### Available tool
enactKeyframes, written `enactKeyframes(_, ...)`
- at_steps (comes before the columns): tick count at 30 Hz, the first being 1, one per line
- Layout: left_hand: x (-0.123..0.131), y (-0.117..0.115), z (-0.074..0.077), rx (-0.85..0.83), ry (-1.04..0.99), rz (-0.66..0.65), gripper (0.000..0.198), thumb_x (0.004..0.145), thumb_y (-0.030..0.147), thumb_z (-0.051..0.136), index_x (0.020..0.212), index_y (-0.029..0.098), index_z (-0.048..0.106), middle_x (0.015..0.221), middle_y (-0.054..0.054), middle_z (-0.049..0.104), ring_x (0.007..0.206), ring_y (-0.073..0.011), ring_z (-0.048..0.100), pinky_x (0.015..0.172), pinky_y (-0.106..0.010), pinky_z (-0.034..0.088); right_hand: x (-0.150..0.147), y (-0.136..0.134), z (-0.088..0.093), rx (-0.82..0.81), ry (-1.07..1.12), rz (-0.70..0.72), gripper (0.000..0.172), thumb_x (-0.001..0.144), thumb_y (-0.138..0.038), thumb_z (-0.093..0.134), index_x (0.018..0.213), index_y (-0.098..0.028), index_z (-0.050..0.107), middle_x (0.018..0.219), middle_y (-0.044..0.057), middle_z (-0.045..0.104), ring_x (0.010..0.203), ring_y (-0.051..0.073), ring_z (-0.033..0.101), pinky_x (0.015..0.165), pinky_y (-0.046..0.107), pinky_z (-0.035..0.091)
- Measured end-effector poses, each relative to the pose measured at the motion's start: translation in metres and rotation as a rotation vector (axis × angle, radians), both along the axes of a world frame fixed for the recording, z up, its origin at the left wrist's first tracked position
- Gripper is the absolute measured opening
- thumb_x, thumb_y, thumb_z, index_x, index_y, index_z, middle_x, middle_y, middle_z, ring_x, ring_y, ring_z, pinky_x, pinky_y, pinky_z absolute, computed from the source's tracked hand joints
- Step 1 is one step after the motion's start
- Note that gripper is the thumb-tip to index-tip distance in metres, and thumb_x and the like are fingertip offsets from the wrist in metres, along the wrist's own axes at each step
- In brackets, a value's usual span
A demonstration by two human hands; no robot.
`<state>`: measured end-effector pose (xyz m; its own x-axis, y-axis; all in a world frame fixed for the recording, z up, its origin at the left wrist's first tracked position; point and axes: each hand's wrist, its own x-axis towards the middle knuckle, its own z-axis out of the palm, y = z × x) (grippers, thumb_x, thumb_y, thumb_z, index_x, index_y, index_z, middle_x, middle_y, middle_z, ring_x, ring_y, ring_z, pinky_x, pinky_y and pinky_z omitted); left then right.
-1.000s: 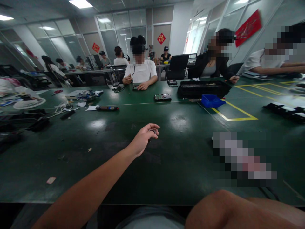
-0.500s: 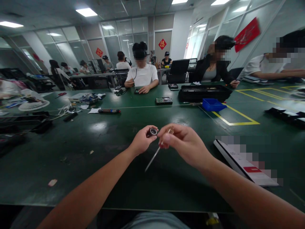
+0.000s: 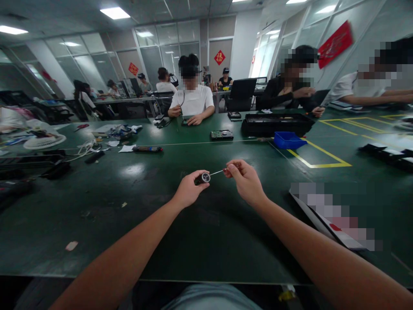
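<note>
Head view: my left hand [image 3: 189, 190] pinches a small round metal part [image 3: 204, 177] by its rim, just above the bench [image 3: 129, 224] centre. My right hand [image 3: 245, 181] pinches a thin pin [image 3: 215, 173], tip at the part. Both look light and slippery; the pin likely bends.

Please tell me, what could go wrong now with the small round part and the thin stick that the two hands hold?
1. The left hand holds the small round part only by a pinch, above the green table. It may slip, drop and roll away.
2. The right hand grips the thin stick at its far end, so the tip near the part's face may wobble, miss or scratch it.
</note>
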<state>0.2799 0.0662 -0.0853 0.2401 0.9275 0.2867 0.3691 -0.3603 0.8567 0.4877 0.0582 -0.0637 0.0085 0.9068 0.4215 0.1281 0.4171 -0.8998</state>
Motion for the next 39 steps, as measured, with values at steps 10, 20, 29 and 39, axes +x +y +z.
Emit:
enactKeyframes(10,-0.003,-0.001,-0.002,0.034,0.038,0.006,0.042,0.079,0.02,0.073,0.121,0.025,0.068,0.123,-0.005,0.068,0.118,-0.0243,0.059,0.11,-0.043,0.037,0.001,-0.007,0.004,0.02,-0.115,-0.026,0.025,0.091,-0.044,0.057,0.091,-0.02,0.062,0.081,0.005,0.071,0.076,0.02,0.067,0.072,0.036,0.053)
enactKeyframes(20,-0.004,-0.003,0.0,0.061,0.141,-0.02,0.04,0.08,0.021,0.073,0.119,0.027,0.07,0.115,-0.006,0.07,0.111,-0.0262,0.061,0.105,-0.043,0.039,0.004,-0.009,0.006,0.05,-0.323,-0.114,0.02,0.09,-0.039,0.057,0.091,-0.02,0.064,0.073,0.003,0.068,0.065,0.018,0.061,0.06,0.03,0.044)
enactKeyframes(29,-0.005,-0.002,-0.003,0.102,0.164,-0.042,0.039,0.082,0.021,0.071,0.12,0.027,0.069,0.118,-0.006,0.068,0.113,-0.0264,0.059,0.104,-0.043,0.039,0.001,-0.013,0.004,0.03,-0.39,-0.112,0.028,0.097,-0.042,0.045,0.093,-0.022,0.064,0.065,0.0,0.06,0.057,0.016,0.055,0.057,0.03,0.04)
enactKeyframes(39,-0.006,-0.003,-0.004,0.139,0.215,-0.033,0.037,0.084,0.023,0.069,0.121,0.025,0.068,0.117,-0.007,0.068,0.11,-0.0259,0.06,0.102,-0.042,0.041,-0.001,-0.014,0.002,0.034,-0.402,-0.089,0.029,0.099,-0.042,0.041,0.103,-0.023,0.062,0.069,0.0,0.06,0.063,0.018,0.059,0.061,0.032,0.042)
